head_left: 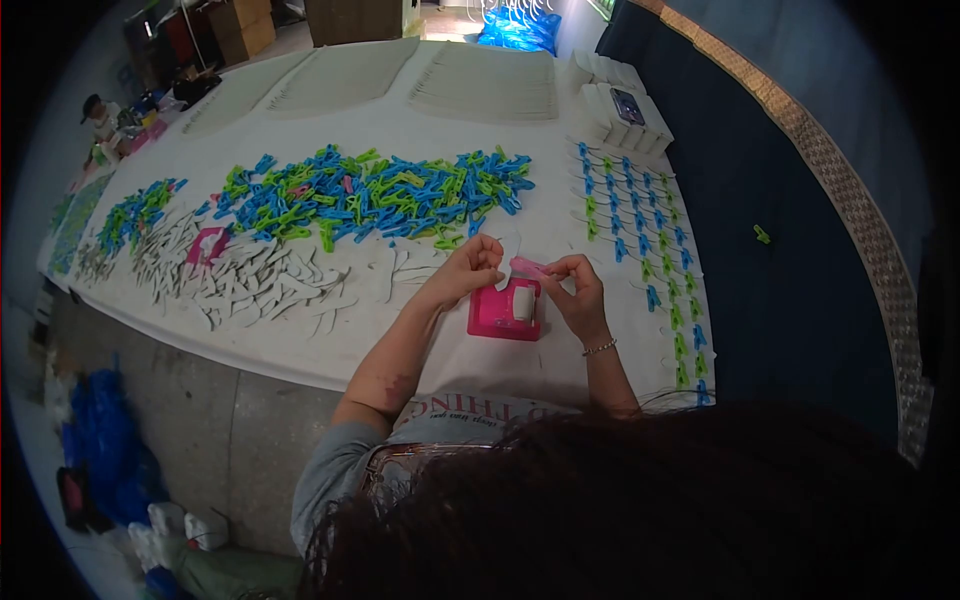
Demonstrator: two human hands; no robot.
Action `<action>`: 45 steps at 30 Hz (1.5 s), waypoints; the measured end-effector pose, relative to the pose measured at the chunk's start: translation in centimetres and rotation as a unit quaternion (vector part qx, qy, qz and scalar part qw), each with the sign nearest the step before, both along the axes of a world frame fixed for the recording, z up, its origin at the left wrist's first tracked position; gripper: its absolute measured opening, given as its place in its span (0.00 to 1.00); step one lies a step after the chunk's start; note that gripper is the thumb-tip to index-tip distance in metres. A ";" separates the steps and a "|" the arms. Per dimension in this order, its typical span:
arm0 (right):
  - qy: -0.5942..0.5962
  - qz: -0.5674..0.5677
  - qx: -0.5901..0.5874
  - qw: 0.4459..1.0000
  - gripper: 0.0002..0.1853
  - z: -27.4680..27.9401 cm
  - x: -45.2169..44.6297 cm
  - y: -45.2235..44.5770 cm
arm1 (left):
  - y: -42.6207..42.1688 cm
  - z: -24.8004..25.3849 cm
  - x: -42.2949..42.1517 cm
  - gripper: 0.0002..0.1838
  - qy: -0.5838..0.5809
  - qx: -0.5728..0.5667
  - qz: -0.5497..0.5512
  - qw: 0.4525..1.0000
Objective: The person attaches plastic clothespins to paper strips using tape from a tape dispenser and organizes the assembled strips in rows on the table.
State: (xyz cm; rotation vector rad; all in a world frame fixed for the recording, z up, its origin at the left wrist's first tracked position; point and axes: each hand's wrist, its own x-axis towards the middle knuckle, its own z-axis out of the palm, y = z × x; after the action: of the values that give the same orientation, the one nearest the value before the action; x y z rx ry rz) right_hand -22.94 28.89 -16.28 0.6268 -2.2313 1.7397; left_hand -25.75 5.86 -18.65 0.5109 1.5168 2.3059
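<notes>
Pinched in my right hand (578, 297) is a pink clothespin (530, 268), its tip pointing left. My left hand (470, 271) is closed on a thin white curved strip (507, 262), right beside the clothespin. Below both hands, a bright pink block (490, 322) with a white cylinder (523, 304) on it rests on the table. To the right lie rows of thin white pieces fitted with blue and green clothespins (620, 246).
A large heap of blue and green clothespins (380, 195) spreads across the table (440, 365), with loose white curved strips (270, 275) nearer me. Stacked white strips (485, 85) lie at the back. A phone (627, 106) rests on white bundles. Another person (102, 120) is at far left.
</notes>
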 end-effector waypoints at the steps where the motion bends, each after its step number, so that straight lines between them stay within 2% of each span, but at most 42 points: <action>1: 0.000 -0.001 0.000 1.000 0.11 -0.1 -0.1 0.0 | 0.0 0.1 0.1 0.19 0.000 0.000 -0.001 1.000; 7: -0.008 0.004 0.010 1.000 0.10 0.1 -0.1 -0.4 | 0.1 -0.1 0.1 0.19 0.001 -0.001 -0.008 1.000; 10: 0.012 -0.032 0.069 0.997 0.10 1.1 0.4 -0.7 | 0.1 -0.2 0.0 0.19 0.000 0.005 -0.009 1.000; 11: 0.149 -0.070 0.149 0.975 0.10 1.6 0.5 -0.9 | 0.0 -0.3 0.0 0.19 0.006 0.002 0.003 1.000; 12: 0.277 -0.111 0.229 0.926 0.10 1.8 0.7 -0.9 | 0.1 -0.3 0.0 0.19 0.013 -0.001 0.009 1.000; 15: 0.297 -0.119 0.289 0.902 0.09 1.5 1.3 -0.3 | 0.0 -0.7 0.0 0.19 0.019 -0.030 0.000 0.999; 17: 0.288 -0.145 0.289 0.901 0.08 1.3 1.8 0.0 | 0.6 -0.4 0.3 0.20 0.024 -0.045 -0.013 0.999; 19: 0.281 -0.167 0.285 0.901 0.08 0.8 2.6 1.7 | 1.2 0.6 0.9 0.24 0.070 -0.109 0.069 0.989; 20: 0.248 -0.201 0.288 0.903 0.07 0.2 2.9 2.6 | 1.1 0.2 0.6 0.24 0.073 -0.110 0.051 0.990; 22: 0.211 -0.242 0.290 0.901 0.07 -1.2 3.7 4.7 | 0.8 -0.6 -0.2 0.27 0.101 -0.073 0.138 0.983; 24: 0.161 -0.333 0.306 0.877 0.06 -2.4 5.2 7.8 | 0.5 -0.7 -0.6 0.27 0.084 -0.069 0.151 0.983; 25: 0.160 -0.336 0.305 0.877 0.06 -2.9 6.0 9.1 | 0.3 -0.7 -0.7 0.27 0.064 -0.065 0.175 0.980; 27: 0.094 -0.431 0.341 0.830 0.06 -3.5 7.6 11.4 | 0.2 -1.5 -1.0 0.24 0.075 -0.076 0.177 0.978; 28: 0.093 -0.432 0.339 0.831 0.06 -3.7 8.0 12.5 | 0.3 -1.6 -1.0 0.24 0.079 -0.079 0.178 0.978; 30: -0.001 -0.489 0.347 0.801 0.07 -4.0 8.6 14.2 | 0.4 -1.7 -0.9 0.23 0.082 -0.083 0.178 0.977; 36: -0.070 -0.526 0.355 0.770 0.08 -4.4 8.0 16.2 | 0.2 -1.1 -0.8 0.20 0.085 -0.086 0.210 0.970; 39: -0.084 -0.526 0.362 0.765 0.08 -4.8 7.5 16.4 | -0.3 -0.4 -0.7 0.20 0.112 -0.064 0.236 0.963; 45: -0.076 -0.536 0.383 0.749 0.08 -5.1 7.0 16.3 | -3.7 0.8 1.3 0.18 0.174 -0.089 0.305 0.932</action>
State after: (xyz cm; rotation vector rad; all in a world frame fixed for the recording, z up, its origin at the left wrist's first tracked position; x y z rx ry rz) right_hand -15.91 45.24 -21.43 -0.6672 -2.4926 0.2822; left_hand -24.43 2.21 -17.80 0.4614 2.3035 2.5682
